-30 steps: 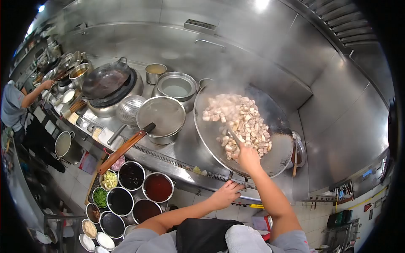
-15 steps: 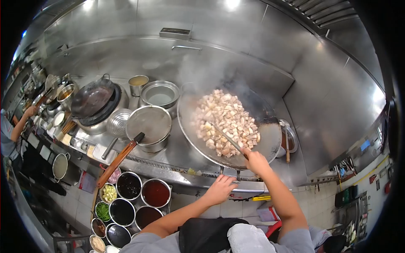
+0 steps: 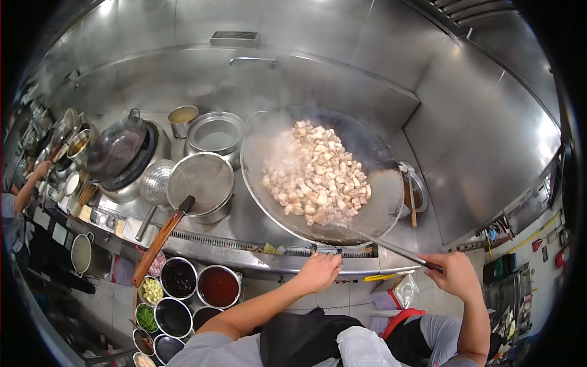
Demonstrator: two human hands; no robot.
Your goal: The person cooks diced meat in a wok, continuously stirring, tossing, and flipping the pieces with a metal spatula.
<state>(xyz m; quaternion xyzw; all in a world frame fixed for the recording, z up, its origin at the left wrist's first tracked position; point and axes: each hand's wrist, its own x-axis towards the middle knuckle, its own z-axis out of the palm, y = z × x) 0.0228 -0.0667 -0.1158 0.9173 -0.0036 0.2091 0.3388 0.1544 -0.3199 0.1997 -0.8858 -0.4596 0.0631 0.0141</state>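
Note:
A large steaming wok [image 3: 380,223] holds a heap of pale diced meat [image 3: 324,174]. My right hand [image 3: 455,274] is closed on the dark handle of a long metal spatula [image 3: 397,248], whose far end is at the near side of the meat, its blade hidden. At the stove's front edge, my left hand [image 3: 319,272] is closed beside the wok's near rim, by a small dark control; what it grips, if anything, is too small to make out.
To the left are a strainer on a pot [image 3: 200,183], a wooden-handled tool [image 3: 160,241], a perforated ladle [image 3: 156,182] and another wok [image 3: 117,147]. Sauce containers [image 3: 219,286] stand below. A co-worker's arm [image 3: 29,183] shows at far left.
My right hand has drawn back to the right and toward me with the spatula. The fingers of my left hand have curled in at the stove edge. The view has shifted rightward.

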